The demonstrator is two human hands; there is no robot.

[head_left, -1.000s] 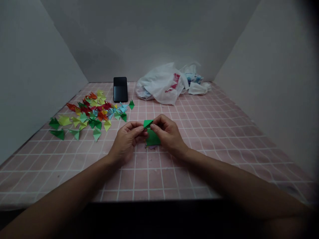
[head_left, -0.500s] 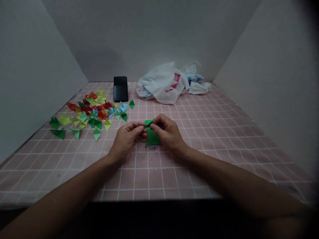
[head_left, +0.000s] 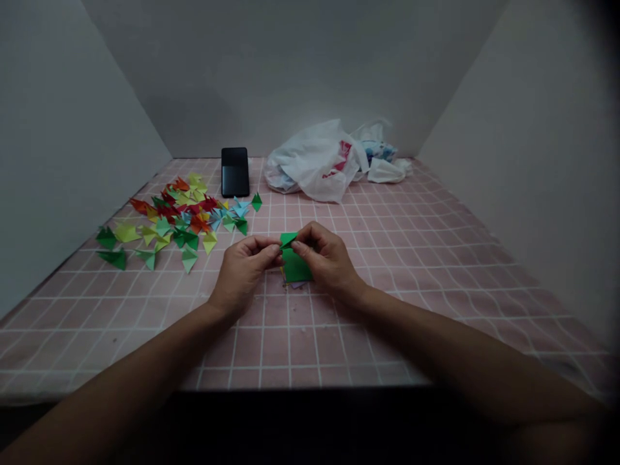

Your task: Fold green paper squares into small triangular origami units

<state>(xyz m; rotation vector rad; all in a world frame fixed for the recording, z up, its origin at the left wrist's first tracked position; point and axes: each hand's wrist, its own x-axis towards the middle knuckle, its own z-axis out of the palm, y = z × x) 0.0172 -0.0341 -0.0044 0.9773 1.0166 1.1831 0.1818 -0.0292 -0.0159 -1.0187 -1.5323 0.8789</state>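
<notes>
Between my two hands is a small folded piece of green paper [head_left: 289, 239], held just above the table. The thumb and forefinger of my left hand [head_left: 246, 268] pinch its left corner. My right hand [head_left: 329, 258] grips the right side, thumb in front and fingers curled behind. Under it lies a stack of square paper sheets [head_left: 297, 267] with a green one on top; edges of other colours peek out at the bottom. My right hand hides part of that stack.
Many folded paper pieces [head_left: 186, 237] in red, orange, yellow, green and blue lie at the left. A black phone [head_left: 235, 172] leans upright behind them. A white plastic bag [head_left: 314, 161] and a smaller crumpled bundle [head_left: 382, 158] rest by the back wall. Pink checked cloth [head_left: 411, 258] covers the table.
My hands stay in nearly the same place, still pinching the green paper. The left fingers have drawn together slightly, and a bit more of the folded piece's upper face shows.
</notes>
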